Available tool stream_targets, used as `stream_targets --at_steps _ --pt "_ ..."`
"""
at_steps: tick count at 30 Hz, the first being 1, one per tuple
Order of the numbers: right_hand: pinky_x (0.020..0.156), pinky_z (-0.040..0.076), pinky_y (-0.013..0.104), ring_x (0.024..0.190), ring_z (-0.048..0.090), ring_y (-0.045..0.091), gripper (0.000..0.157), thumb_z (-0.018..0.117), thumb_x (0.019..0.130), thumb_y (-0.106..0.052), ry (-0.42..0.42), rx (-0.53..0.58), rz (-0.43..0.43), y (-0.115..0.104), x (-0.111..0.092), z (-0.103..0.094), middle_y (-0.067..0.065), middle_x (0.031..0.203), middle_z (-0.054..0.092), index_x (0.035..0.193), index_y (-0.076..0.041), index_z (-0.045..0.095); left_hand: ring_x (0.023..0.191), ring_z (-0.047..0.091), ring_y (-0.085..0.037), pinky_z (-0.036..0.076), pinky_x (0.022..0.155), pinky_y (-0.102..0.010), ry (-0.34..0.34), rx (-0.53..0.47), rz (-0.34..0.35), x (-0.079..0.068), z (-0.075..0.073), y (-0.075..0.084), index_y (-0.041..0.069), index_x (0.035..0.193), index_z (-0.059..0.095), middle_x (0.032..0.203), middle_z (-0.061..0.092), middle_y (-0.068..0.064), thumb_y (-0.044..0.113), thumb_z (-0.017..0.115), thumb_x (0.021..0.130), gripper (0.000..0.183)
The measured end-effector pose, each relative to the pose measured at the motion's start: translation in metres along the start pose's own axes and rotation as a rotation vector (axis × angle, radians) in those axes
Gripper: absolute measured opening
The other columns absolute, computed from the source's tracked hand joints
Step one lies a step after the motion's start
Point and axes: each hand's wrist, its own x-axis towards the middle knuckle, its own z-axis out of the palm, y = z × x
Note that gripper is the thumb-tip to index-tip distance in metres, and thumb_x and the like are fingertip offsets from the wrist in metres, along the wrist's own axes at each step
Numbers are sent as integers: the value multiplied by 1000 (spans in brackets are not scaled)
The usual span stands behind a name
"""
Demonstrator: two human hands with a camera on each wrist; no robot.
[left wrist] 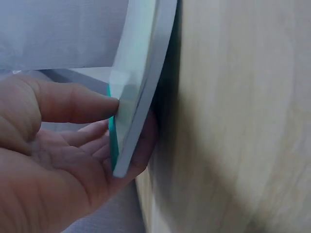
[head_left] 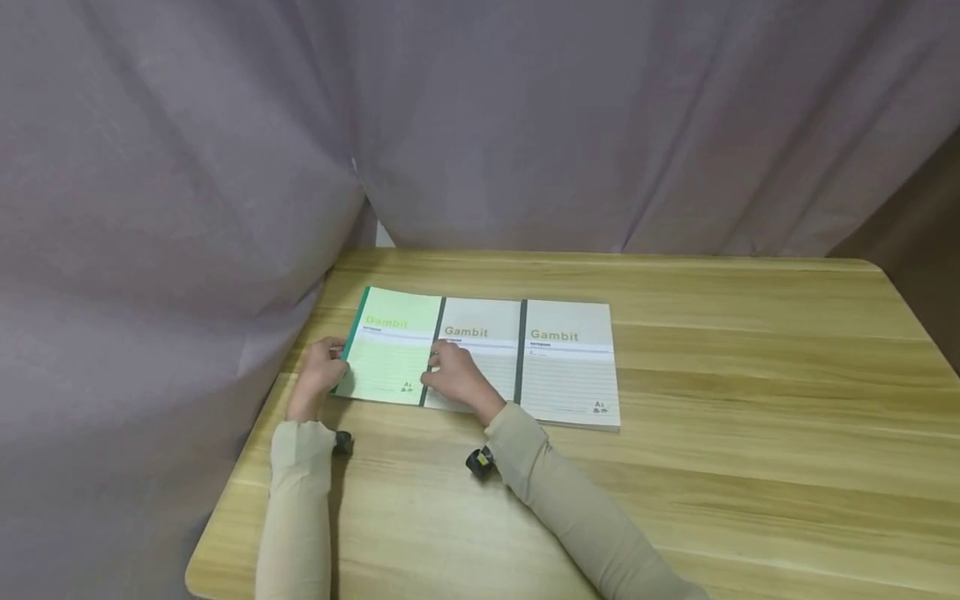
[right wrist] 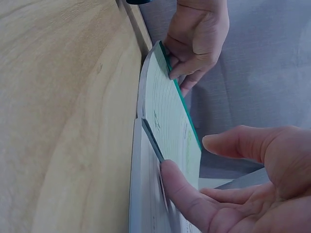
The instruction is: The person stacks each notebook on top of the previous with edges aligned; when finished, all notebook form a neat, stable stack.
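Three Gambit notebooks lie side by side on the table. The leftmost, a green notebook (head_left: 386, 358), has its left edge raised and its cover bowed. My left hand (head_left: 318, 371) grips that edge at the green spine (left wrist: 113, 141), thumb on the cover and fingers beneath, as the left wrist view shows. The right hand (head_left: 457, 375) is over the seam between the green notebook and the middle grey-white notebook (head_left: 487, 321). One of its fingertips (right wrist: 171, 170) touches down by the middle notebook's dark spine, while another digit is held apart above the green cover.
A third grey-white notebook (head_left: 570, 375) with a dark spine lies to the right, against the middle one. The wooden table (head_left: 750, 400) extends right and toward me. Grey curtain (head_left: 525, 125) hangs behind the table and along its left side.
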Motion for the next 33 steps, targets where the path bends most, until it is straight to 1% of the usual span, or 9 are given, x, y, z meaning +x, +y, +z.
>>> stream_targets --at_steps 5,12,16,21,23,27,29,31,33 --pt "98 51 41 121 59 35 60 70 88 -7 -11 26 38 1 2 2 22 129 62 142 8 47 114 48 -32 46 80 -28 4 -70 -46 2 -1 -2 -15 146 37 134 48 -30 -14 40 81 65" --pt "99 51 41 121 60 35 62 69 88 -6 0 28 46 2 4 4 23 127 64 143 9 45 112 48 -32 46 81 -30 13 -79 -72 1 -3 -3 -15 147 35 136 47 -30 -13 41 83 64" --pt "101 49 42 121 59 36 63 68 88 -8 9 36 35 2 4 3 24 127 64 143 11 43 112 48 -32 45 80 -30 3 -91 -74 -1 -4 -3 -13 149 33 139 46 -29 -11 40 86 64" --pt "100 50 44 119 60 38 63 67 89 -8 18 55 31 2 3 2 26 125 64 143 13 42 111 51 -31 49 74 -26 -15 -116 -62 -4 -4 -1 -13 150 32 140 47 -30 -9 41 87 63" --pt "99 50 44 118 60 38 63 66 90 -8 17 55 25 2 3 2 26 125 64 143 14 41 112 52 -32 50 75 -26 -30 -126 -61 -6 -4 -1 -12 151 31 141 47 -30 -8 42 89 63" --pt "97 50 43 117 58 35 49 67 89 -5 24 43 -2 3 4 3 25 131 59 131 14 52 114 52 -32 50 77 -27 -58 -141 -63 -8 -5 -1 -11 152 29 142 47 -29 -7 44 89 65" --pt "96 50 41 114 58 32 36 67 87 -2 37 32 -16 2 4 2 22 132 58 119 14 60 111 52 -31 50 74 -26 -66 -149 -58 -9 -5 -1 -10 152 29 142 46 -29 -7 44 89 65" --pt "90 52 39 103 62 30 30 66 86 0 53 34 -22 1 3 1 19 123 62 113 12 61 105 53 -27 49 70 -23 -74 -158 -47 -9 -5 -1 -10 152 30 142 45 -29 -7 45 89 64" --pt "80 54 35 89 64 25 33 66 85 2 64 38 -19 -1 3 0 16 107 66 115 11 59 98 52 -23 48 67 -21 -83 -168 -36 -9 -5 0 -10 151 31 143 44 -30 -7 45 89 64"
